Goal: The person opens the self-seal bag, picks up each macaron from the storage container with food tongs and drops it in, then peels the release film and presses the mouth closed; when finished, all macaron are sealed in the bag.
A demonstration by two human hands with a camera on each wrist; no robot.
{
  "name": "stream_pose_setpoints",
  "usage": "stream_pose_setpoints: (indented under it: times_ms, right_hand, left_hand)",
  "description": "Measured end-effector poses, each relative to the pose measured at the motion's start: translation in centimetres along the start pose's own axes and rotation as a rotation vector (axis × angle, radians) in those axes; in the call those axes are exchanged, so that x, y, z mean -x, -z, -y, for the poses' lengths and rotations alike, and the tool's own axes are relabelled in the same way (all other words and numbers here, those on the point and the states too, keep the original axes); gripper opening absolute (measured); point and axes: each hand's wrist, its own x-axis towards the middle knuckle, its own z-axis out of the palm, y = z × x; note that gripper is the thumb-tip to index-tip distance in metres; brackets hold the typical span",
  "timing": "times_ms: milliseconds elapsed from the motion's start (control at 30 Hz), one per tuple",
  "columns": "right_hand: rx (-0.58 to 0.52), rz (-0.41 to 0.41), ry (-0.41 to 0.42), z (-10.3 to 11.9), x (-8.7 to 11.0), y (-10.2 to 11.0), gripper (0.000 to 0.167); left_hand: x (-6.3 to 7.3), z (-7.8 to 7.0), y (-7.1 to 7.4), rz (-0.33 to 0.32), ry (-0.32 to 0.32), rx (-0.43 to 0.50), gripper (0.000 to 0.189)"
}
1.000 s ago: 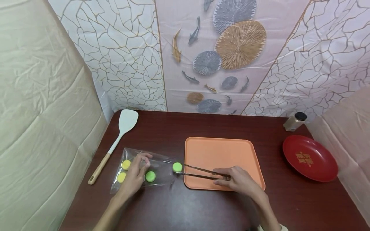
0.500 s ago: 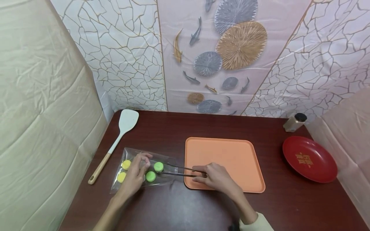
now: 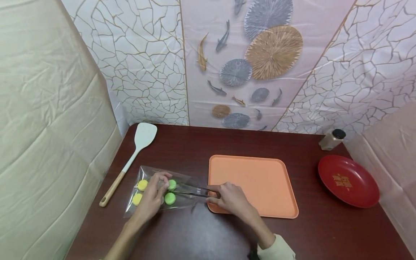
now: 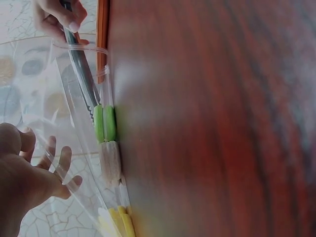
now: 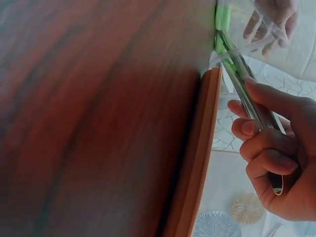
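Observation:
A clear plastic bag [image 3: 186, 180] lies on the table at left, its upper film raised. Two yellow macarons [image 3: 142, 185], two green macarons [image 3: 169, 198] and a pale brownish macaron [image 4: 109, 162] are inside. Over the bag, my left hand [image 3: 152, 191] has thumb and fingers bent at the upper film and seems to pinch it; its fingertips are partly hidden. My right hand [image 3: 229, 198] grips metal tongs [image 3: 195, 192] above the orange tray's left edge. The serrated tips of the tongs reach through the bag's mouth to the farther green macaron [image 3: 172, 185].
An orange tray [image 3: 253, 166] sits right of the bag. On the left lies a white spatula [image 3: 144, 135] with a wooden handle. At the right stand a red plate [image 3: 357, 177] and a black-capped jar [image 3: 331, 140]. Patterned cloth hangs behind the table.
The right hand has moved left with the tongs, carrying a green macaron from beside the tray into the bag, alongside the other green one. The left hand has stayed in place.

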Motion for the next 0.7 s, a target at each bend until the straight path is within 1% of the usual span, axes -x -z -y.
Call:
stream_pose_setpoints:
  times_ms: [33, 133, 167, 200, 267, 333, 367, 433, 467, 500, 533, 567, 600, 633, 667, 700]
  right_hand:
    - [-0.003, 0.024, -0.034, 0.6, 0.0, 0.4, 0.038]
    - [-0.002, 0.066, -0.087, 0.7, 0.1, 0.8, 0.04]
    - [-0.007, 0.073, -0.098, 0.6, 0.3, 1.1, 0.04]
    - [-0.017, 0.079, -0.108, 0.4, 0.6, 1.5, 0.039]
    - [-0.043, 0.082, -0.121, -0.1, 1.4, 2.8, 0.039]
    - [-0.08, 0.084, -0.115, -1.0, 2.6, 4.5, 0.039]
    - [-0.099, 0.087, -0.11, -1.6, 3.3, 5.4, 0.039]
    - [-0.152, 0.081, -0.106, -3.2, 5.0, 7.2, 0.036]
    - [-0.173, 0.064, -0.112, -4.1, 5.9, 8.1, 0.032]
    - [-0.185, 0.031, -0.122, -5.1, 7.0, 8.8, 0.028]
    - [-0.193, -0.013, -0.155, -6.2, 8.1, 9.5, 0.025]
    - [-0.197, -0.049, -0.212, -7.3, 9.2, 10.1, 0.027]
    - [-0.179, -0.101, -0.274, -8.5, 10.2, 10.6, 0.028]
    - [-0.159, -0.147, -0.354, -9.7, 11.3, 11.0, 0.03]
    - [-0.135, -0.184, -0.438, -10.9, 12.2, 11.3, 0.035]
    - [-0.119, -0.201, -0.53, -12.1, 13.0, 11.7, 0.045]
  left_hand:
    - [0.1, 0.6, -0.2, -0.008, 0.006, -0.008, 0.022]
    - [-0.5, -2.2, 0.2, -0.005, 0.029, 0.009, 0.011]
    - [-0.6, -2.9, 0.3, -0.006, 0.022, 0.011, 0.006]
    - [-0.7, -3.3, 0.3, -0.005, 0.039, 0.002, 0.004]
    - [-0.9, -4.0, 0.3, -0.006, 0.057, -0.01, 0.009]
    - [-0.9, -3.7, 0.1, -0.014, 0.039, -0.02, 0.008]
    - [-0.9, -3.3, 0.0, -0.019, 0.033, -0.023, 0.006]
    - [-0.9, -3.2, -0.1, -0.022, 0.032, -0.032, 0.006]
    - [-1.0, -3.4, -0.1, -0.015, 0.043, -0.035, 0.007]
    - [-1.1, -3.7, -0.1, -0.007, 0.058, -0.04, 0.007]
    - [-1.2, -4.3, 0.0, 0.008, 0.088, -0.045, 0.007]
    - [-1.3, -4.4, 0.1, 0.022, 0.108, -0.043, 0.006]
    - [-1.4, -4.6, 0.2, 0.034, 0.115, -0.039, 0.007]
    - [-1.3, -4.1, 0.2, 0.044, 0.12, -0.048, 0.008]
    - [-1.1, -3.4, 0.1, 0.051, 0.115, -0.062, 0.009]
    - [-1.0, -2.5, 0.1, 0.052, 0.094, -0.064, 0.007]
